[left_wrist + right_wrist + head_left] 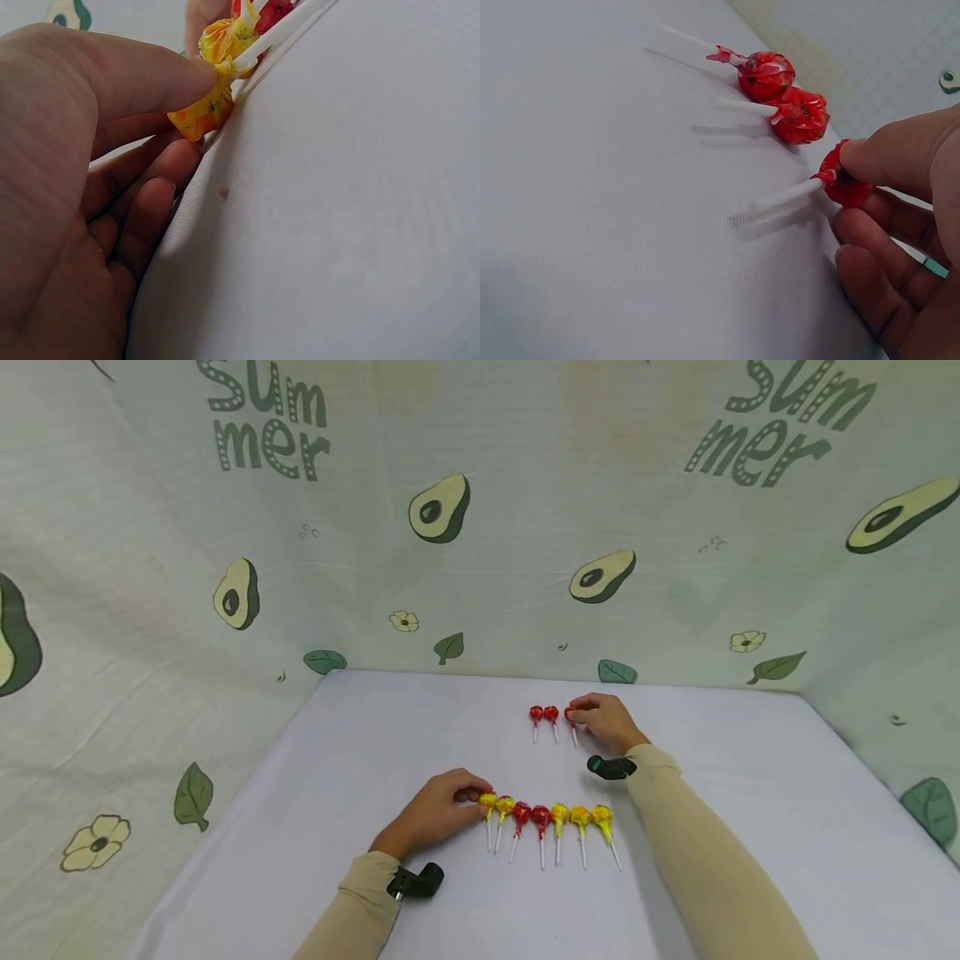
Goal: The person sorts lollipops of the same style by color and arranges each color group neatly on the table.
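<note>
Ten lollipops lie in two rows on the white-covered counter (390, 727), and the lining-up looks well advanced.

Near the far edge, roughly midway between the two far corners, is the short row, all red: two red lollipops (551, 713) sit just beside each other, and a third red lollipop (849, 195) is at the right end, set slightly apart from them. The right hand (606, 724) pinches this third one by its head, thumb against one side and fingers (866, 234) curled against the other, so its placing seems unfinished.

Farther from that edge runs the longer row, seven in all, with sticks pointing toward the near side of the counter, whose edge is out of view. From the left it goes two yellow, a red pair (532, 815), then three yellow lollipops (580, 816). The left hand (446, 806) has thumb and fingers clamped on the head of the leftmost yellow lollipop (202, 116); the second yellow lollipop (505, 807) lies just beside it.

Five lollipops in the long row and two in the short one rest free of the fingers, apparently set. What seems left is settling the two held ones, the red one's gap included.
</note>
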Demonstrator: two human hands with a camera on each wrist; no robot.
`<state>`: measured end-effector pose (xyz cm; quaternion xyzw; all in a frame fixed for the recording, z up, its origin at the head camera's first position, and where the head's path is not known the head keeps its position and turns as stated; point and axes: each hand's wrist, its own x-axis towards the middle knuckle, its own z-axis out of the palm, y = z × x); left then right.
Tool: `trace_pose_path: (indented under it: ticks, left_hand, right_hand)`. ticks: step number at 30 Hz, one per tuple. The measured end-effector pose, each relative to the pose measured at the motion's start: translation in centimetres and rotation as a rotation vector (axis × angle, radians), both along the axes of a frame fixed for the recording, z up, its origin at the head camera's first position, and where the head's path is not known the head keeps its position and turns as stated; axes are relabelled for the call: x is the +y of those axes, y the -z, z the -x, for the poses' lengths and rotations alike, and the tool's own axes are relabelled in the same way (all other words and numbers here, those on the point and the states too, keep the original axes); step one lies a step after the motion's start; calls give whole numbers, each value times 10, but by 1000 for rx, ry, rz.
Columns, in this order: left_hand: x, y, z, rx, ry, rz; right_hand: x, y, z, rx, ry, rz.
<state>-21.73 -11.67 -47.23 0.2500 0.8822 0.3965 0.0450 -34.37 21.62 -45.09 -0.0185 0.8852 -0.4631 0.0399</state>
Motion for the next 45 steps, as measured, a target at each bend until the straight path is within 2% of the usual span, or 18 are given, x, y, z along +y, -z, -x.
trace_pose_path:
  ticks: [6, 20, 31, 45]
  left_hand:
    - [2, -2, -1, 1, 3, 5]
    - [2, -1, -1, 10, 4, 8]
    - [1, -1, -1, 14, -4, 11]
    - [1, 0, -2, 7, -20, 29]
  right_hand:
    - [-1, 0, 1, 19, -3, -53]
    - [-2, 4, 4, 43, 18, -81]
    - [-6, 4, 4, 43, 36, -57]
    - [1, 7, -5, 36, 43, -2]
